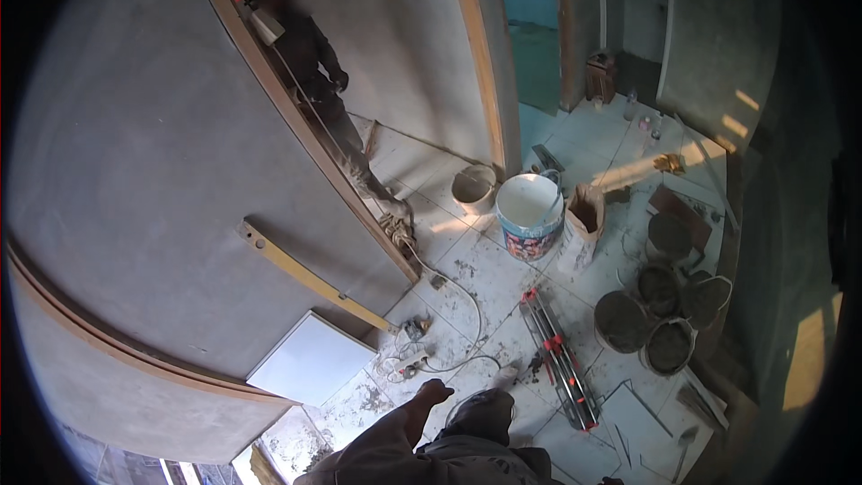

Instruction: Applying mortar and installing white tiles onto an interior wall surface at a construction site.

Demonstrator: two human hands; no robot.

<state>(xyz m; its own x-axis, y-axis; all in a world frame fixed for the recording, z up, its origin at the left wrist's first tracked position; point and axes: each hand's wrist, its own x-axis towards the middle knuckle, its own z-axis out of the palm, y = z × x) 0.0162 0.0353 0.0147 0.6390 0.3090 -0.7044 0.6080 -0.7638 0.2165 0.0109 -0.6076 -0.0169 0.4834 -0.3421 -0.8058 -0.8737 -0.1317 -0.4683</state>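
My left hand (435,392) hangs in front of my body above the tiled floor, its fingers curled in and nothing seen between them. Nearest to it on the floor are a white power strip (412,360) and its looping cable. To its right, beyond my knee, lies a red and silver manual tile cutter (558,359). Of my right hand, at most a small dark bit shows at the bottom edge; its fingers are hidden. A white tile (312,358) leans on the left wall, beside a yellow spirit level (314,280).
A person (314,63) stands past the left door frame. Ahead are a grey bucket (474,189), a larger paint bucket (530,216) and an open paper sack (583,229). Several mortar-filled buckets (620,323) crowd the right side. Cut tile pieces (637,427) lie nearer.
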